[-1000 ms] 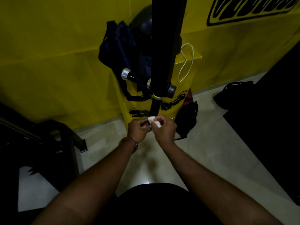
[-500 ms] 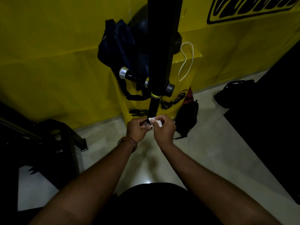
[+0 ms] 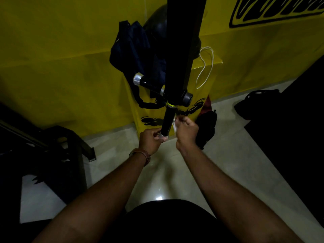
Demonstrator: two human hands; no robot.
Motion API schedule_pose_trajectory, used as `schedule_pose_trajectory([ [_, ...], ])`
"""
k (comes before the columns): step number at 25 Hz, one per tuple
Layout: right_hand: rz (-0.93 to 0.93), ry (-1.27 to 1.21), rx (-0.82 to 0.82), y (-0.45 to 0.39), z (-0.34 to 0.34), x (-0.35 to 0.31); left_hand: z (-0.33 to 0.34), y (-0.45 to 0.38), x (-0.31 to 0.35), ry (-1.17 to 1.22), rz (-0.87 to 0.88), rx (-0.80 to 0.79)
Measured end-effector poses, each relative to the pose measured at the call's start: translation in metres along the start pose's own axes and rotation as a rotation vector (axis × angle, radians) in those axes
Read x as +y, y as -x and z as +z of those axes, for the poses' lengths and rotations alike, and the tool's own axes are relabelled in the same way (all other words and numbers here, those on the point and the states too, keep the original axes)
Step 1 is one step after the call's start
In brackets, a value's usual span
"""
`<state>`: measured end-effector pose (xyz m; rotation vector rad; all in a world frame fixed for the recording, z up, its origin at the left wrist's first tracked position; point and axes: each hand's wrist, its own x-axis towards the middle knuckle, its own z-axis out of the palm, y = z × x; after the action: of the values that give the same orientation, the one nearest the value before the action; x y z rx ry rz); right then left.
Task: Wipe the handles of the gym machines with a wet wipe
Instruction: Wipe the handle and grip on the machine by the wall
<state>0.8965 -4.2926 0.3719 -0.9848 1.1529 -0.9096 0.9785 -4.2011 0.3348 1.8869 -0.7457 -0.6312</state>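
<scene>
A yellow wall [image 3: 52, 58] fills the background, with a dark bag [image 3: 133, 50] slung over a yellow box [image 3: 201, 81] and a pale tiled floor [image 3: 228, 163] below. A black machine post [image 3: 184, 41] comes down the middle and ends in a slim black handle [image 3: 168, 120]. The left hand [image 3: 150, 140] has its fingers closed around the handle's lower end. The right hand [image 3: 186, 132], just beside the handle, pinches a small white wipe [image 3: 174, 124] in tightly closed fingers. In this dim light the wipe could slip to the floor, or its small folded pad could miss the far side of the handle.
</scene>
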Motion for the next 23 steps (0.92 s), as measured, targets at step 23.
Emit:
schedule_pose_trajectory([
  [23,-0.006,0.359,-0.587,-0.041,-0.005,-0.026,-0.001,0.002,0.006,-0.068,-0.056,-0.024],
])
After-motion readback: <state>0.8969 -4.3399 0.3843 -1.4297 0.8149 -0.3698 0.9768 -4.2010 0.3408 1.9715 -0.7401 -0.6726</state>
